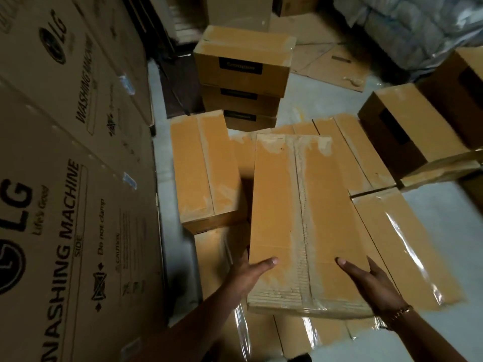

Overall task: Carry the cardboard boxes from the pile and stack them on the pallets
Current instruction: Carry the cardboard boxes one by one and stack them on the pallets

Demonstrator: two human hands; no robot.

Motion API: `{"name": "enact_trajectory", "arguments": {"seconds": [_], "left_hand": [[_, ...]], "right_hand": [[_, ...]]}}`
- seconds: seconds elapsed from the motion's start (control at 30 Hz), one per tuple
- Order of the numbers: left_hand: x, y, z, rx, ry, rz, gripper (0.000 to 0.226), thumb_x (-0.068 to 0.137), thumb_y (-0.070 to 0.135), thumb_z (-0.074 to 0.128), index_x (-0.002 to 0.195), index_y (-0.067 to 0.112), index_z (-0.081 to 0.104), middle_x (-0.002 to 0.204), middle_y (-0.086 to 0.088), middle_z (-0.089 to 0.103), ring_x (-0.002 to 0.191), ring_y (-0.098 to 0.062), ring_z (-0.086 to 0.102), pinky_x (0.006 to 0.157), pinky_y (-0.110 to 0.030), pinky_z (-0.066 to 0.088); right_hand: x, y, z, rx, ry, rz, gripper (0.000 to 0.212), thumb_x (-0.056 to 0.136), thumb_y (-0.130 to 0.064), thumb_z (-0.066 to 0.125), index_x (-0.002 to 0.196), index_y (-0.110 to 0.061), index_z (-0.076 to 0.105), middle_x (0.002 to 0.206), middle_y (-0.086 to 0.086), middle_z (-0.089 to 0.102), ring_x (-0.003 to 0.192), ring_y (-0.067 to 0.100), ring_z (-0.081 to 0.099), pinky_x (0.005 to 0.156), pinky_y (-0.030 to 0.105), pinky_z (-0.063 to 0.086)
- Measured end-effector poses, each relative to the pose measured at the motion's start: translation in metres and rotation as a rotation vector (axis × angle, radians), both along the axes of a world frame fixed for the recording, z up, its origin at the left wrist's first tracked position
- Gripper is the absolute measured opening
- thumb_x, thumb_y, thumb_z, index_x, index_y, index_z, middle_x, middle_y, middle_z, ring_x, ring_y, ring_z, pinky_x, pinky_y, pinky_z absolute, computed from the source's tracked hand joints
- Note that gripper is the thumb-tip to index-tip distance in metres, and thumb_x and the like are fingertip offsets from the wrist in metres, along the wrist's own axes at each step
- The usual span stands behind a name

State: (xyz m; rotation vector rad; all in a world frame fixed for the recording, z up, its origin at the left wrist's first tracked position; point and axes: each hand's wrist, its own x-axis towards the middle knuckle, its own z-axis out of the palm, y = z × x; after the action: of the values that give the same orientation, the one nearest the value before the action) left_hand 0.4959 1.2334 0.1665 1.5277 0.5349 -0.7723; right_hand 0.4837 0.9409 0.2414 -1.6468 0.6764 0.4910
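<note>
Holding a long tan cardboard box (305, 218), torn tape residue down its top seam, by the near end with both hands. Near-left corner gripped by left hand (251, 273): thumb flat on the top face, fingers hidden below the edge. Near-right edge gripped by right hand (371, 280): thumb on top, palm against the side, gold-coloured bracelet (400, 313) at the wrist. Long axis pointing away, sitting above a layer of similar boxes. Can't tell whether the far end rests on them or hangs free.

Underneath and around:
- pale grey concrete floor (444, 210), bare at right and along the left gap
- flat tan box with a taped centre seam (206, 168) just left of the held one, lying parallel to it
- glossy clear-taped tan boxes (407, 244) just right, and more under the near end
- brown box with a dark side panel (400, 131) further right, tilted
- stack of three tan boxes with black labels (243, 61) straight ahead

Room:
- wall of large brown LG washing-machine cartons (65, 178) filling the left side
- flattened cardboard sheets (332, 61) on the floor behind the stack
- plastic-wrapped grey bundles (407, 27) top right

Dim lighting, blurred at the edges.
</note>
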Motion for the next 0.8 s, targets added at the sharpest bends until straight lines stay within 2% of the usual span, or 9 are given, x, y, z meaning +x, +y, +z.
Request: {"name": "enact_trajectory", "arguments": {"seconds": [0.07, 0.17, 0.27, 0.37, 0.47, 0.57, 0.63, 0.7, 0.8], "left_hand": [[0.009, -0.012, 0.002, -0.004, -0.003, 0.020, 0.091, 0.051, 0.071, 0.088, 0.130, 0.039, 0.057, 0.117, 0.014, 0.073, 0.111, -0.013, 0.068, 0.104, -0.044, 0.051], [0.024, -0.035, 0.002, -0.010, -0.001, 0.038, 0.077, 0.065, 0.058, 0.088, 0.132, 0.036, 0.057, 0.117, 0.013, 0.073, 0.108, -0.011, 0.069, 0.101, -0.040, 0.053], [0.038, -0.053, -0.004, -0.027, 0.080, 0.043, 0.053, 0.079, 0.050, 0.081, 0.123, 0.039, 0.054, 0.118, 0.007, 0.070, 0.104, -0.015, 0.068, 0.087, -0.039, 0.057], [0.055, -0.058, -0.025, -0.044, 0.221, 0.016, 0.084, 0.054, 0.068, 0.088, 0.124, 0.043, 0.049, 0.121, 0.001, 0.068, 0.109, -0.027, 0.067, 0.084, -0.053, 0.059], [0.079, -0.050, -0.064, -0.029, 0.243, 0.022, 0.112, 0.041, 0.071, 0.091, 0.137, 0.035, 0.045, 0.125, -0.001, 0.066, 0.111, -0.028, 0.065, 0.085, -0.054, 0.058], [0.104, -0.036, -0.099, -0.021, 0.262, 0.029, 0.102, 0.051, 0.066, 0.085, 0.138, 0.030, 0.046, 0.121, 0.001, 0.064, 0.102, -0.020, 0.064, 0.063, -0.038, 0.057], [0.120, -0.026, -0.125, -0.015, 0.244, 0.037, 0.095, 0.055, 0.063, 0.084, 0.137, 0.033, 0.046, 0.121, 0.003, 0.064, 0.100, -0.018, 0.064, 0.058, -0.037, 0.058], [0.130, -0.020, -0.150, -0.020, 0.203, 0.064, 0.089, 0.061, 0.061, 0.087, 0.137, 0.038, 0.046, 0.123, 0.004, 0.066, 0.103, -0.019, 0.066, 0.068, -0.043, 0.062], [0.141, -0.019, -0.176, -0.038, 0.138, 0.115, 0.066, 0.080, 0.039, 0.083, 0.134, 0.040, 0.046, 0.126, 0.005, 0.066, 0.108, -0.017, 0.065, 0.087, -0.046, 0.058]], "right_hand": [[0.011, -0.012, -0.001, -0.004, -0.010, -0.014, 0.145, 0.047, -0.072, 0.083, 0.161, -0.016, 0.014, 0.152, 0.012, 0.050, 0.140, 0.032, 0.043, 0.115, 0.047, 0.030], [0.037, -0.033, -0.008, 0.015, -0.038, -0.001, 0.108, 0.076, -0.049, 0.084, 0.158, -0.010, 0.027, 0.149, 0.015, 0.052, 0.121, 0.025, 0.054, 0.104, 0.037, 0.035], [0.066, -0.051, -0.024, 0.010, -0.076, 0.085, 0.081, 0.083, -0.035, 0.081, 0.150, -0.015, 0.040, 0.134, 0.007, 0.061, 0.102, 0.013, 0.058, 0.090, 0.025, 0.041], [0.100, -0.061, -0.051, -0.020, -0.089, 0.165, 0.053, 0.087, -0.031, 0.080, 0.128, -0.032, 0.046, 0.102, -0.014, 0.062, 0.082, -0.005, 0.053, 0.060, 0.007, 0.040], [0.134, -0.062, -0.096, -0.066, -0.095, 0.234, 0.048, 0.087, -0.038, 0.075, 0.130, -0.038, 0.054, 0.110, -0.015, 0.068, 0.094, -0.002, 0.061, 0.070, 0.016, 0.046], [0.161, -0.054, -0.150, -0.091, -0.079, 0.258, 0.049, 0.080, -0.050, 0.078, 0.125, -0.046, 0.061, 0.115, -0.013, 0.074, 0.104, 0.010, 0.070, 0.088, 0.036, 0.056], [0.176, -0.045, -0.182, -0.070, -0.068, 0.238, 0.049, 0.081, -0.043, 0.080, 0.127, -0.038, 0.064, 0.114, -0.011, 0.075, 0.106, 0.012, 0.071, 0.094, 0.040, 0.056], [0.188, -0.036, -0.212, -0.067, -0.068, 0.206, 0.044, 0.085, -0.029, 0.079, 0.127, -0.026, 0.067, 0.115, -0.006, 0.076, 0.107, 0.013, 0.071, 0.092, 0.033, 0.057], [0.200, -0.030, -0.243, -0.072, -0.061, 0.197, 0.039, 0.089, -0.017, 0.076, 0.127, -0.018, 0.066, 0.114, -0.001, 0.076, 0.106, 0.013, 0.072, 0.080, 0.018, 0.055]]}}
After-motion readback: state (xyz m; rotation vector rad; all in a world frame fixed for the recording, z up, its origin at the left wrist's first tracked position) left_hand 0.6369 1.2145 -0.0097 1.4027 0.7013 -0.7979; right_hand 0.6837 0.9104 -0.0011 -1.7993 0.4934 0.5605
